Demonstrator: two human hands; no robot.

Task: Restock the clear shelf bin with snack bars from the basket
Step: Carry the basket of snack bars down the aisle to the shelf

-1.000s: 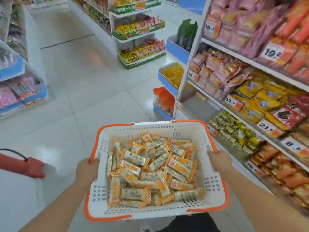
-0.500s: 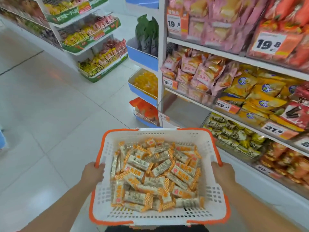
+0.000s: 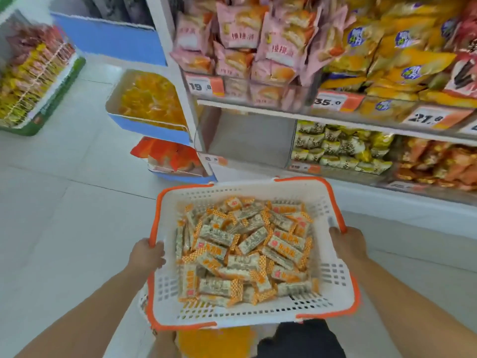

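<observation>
The left hand (image 3: 146, 255) grasps the left rim of the basket (image 3: 333, 277), fingers curled over the orange edge, and the right hand (image 3: 349, 243) grasps the right rim the same way. The basket is white with slotted walls and orange trim, held level in front of the body, its long axis running away from the person toward the shelf.

Snack bars (image 3: 245, 251) fill its floor in a loose heap. They are short oblong packs with orange checked ends, and they point every which way, with no common direction. Red print shows on several wrappers but is too small to read.

Just beyond the basket's far rim, the clear shelf bin (image 3: 247, 140) sits at the left end of the lower shelf, with nothing visible inside it. A small tag on its front edge is blurred. Beside it to the right lies a bin of green and yellow sweets (image 3: 343, 151) with Chinese characters on the wrappers.

On the shelf above, pink bags (image 3: 240, 29) stand behind a price tag (image 3: 204, 86) reading 19 with a small 8. Further right, tags read 35.0 and 21 with a small 8, under yellow bags (image 3: 387, 60).
</observation>
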